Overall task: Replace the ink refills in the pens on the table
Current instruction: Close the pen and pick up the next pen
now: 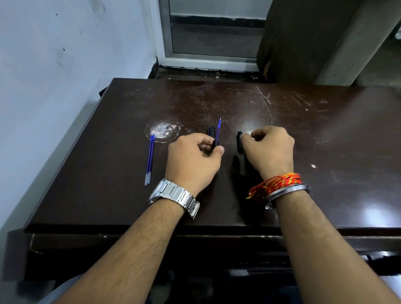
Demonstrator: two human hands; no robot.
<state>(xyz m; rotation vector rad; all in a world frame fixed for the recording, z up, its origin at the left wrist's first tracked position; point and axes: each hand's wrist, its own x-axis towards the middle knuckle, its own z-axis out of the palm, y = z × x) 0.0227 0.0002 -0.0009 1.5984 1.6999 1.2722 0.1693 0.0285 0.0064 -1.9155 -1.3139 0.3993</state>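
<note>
My left hand point(192, 159) is closed around a black pen barrel point(212, 132) and a blue refill point(218, 127) whose tip sticks out past the fingers, pointing away from me. My right hand point(269, 148) pinches a short black pen part point(239, 142) at the middle of the dark brown table point(333, 146). Two blue refills point(149, 158) lie side by side on the table, left of my left hand. How much of the pen lies under my left palm is hidden.
A white wall runs close along the table's left edge. Behind the table stand a metal-framed door and a brown curtain or board. The tabletop is scratched, with a white worn patch point(162, 129) near the loose refills. A watch is on my left wrist, threads and a bangle on my right.
</note>
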